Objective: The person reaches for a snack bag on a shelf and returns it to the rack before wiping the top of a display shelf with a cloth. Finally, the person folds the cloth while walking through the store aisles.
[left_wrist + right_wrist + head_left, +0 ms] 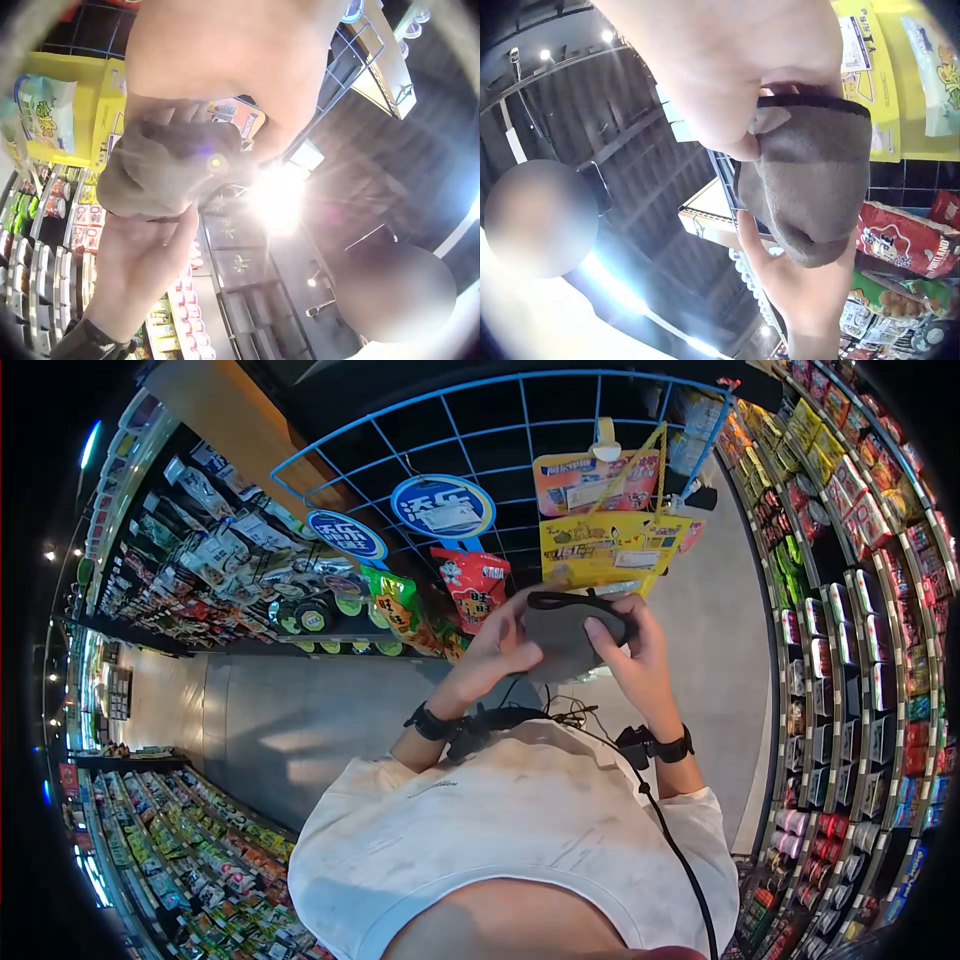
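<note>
A grey-brown cloth item with a dark edge band (560,640) is held between both hands in front of the chest. The left hand (498,645) grips its left side, thumb on the near face. On the other side the right hand (638,655) pinches it, thumb pressed on top and fingers behind. In the left wrist view the bunched cloth (161,169) lies between the hands; in the right wrist view the cloth (810,180) hangs folded, its dark band by the right hand's (742,67) fingers. What the cloth item is, I cannot tell.
A blue wire rack (455,435) ahead bears round signs (443,507), a red snack bag (472,588), a green bag (397,603) and a yellow package (600,546). Stocked shelves line the right (850,620) and the lower left (190,860). Grey floor (300,700) runs between.
</note>
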The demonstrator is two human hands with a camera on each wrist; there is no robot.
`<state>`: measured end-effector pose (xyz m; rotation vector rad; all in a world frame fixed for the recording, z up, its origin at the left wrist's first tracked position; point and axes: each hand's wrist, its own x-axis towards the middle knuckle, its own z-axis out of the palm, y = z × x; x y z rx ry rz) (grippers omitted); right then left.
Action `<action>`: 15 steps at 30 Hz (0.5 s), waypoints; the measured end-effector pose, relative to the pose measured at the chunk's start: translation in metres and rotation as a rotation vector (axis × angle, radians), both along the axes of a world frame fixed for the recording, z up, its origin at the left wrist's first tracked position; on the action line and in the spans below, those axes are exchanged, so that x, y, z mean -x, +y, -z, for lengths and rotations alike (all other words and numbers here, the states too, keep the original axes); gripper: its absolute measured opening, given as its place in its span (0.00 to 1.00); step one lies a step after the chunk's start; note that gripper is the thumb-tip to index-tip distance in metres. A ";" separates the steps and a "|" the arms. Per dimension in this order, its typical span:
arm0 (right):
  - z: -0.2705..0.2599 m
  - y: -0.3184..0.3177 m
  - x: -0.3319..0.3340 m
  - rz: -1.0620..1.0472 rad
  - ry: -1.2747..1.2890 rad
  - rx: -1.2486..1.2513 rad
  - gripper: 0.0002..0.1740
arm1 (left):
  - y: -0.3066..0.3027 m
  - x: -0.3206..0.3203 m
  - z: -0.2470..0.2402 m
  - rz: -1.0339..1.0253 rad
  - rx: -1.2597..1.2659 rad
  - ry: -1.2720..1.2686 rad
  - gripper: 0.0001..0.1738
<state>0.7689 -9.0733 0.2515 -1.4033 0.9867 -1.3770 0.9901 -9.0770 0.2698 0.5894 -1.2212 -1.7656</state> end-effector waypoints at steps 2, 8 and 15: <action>-0.002 -0.002 -0.004 0.066 0.036 0.085 0.14 | 0.004 0.001 -0.017 -0.050 -0.032 -0.170 0.32; -0.011 -0.008 -0.007 -0.129 -0.110 0.126 0.18 | -0.002 -0.046 -0.011 -0.627 0.477 -0.418 0.22; -0.006 -0.011 -0.008 -0.164 -0.148 -0.007 0.10 | -0.037 -0.081 -0.128 -1.692 0.970 -0.091 0.21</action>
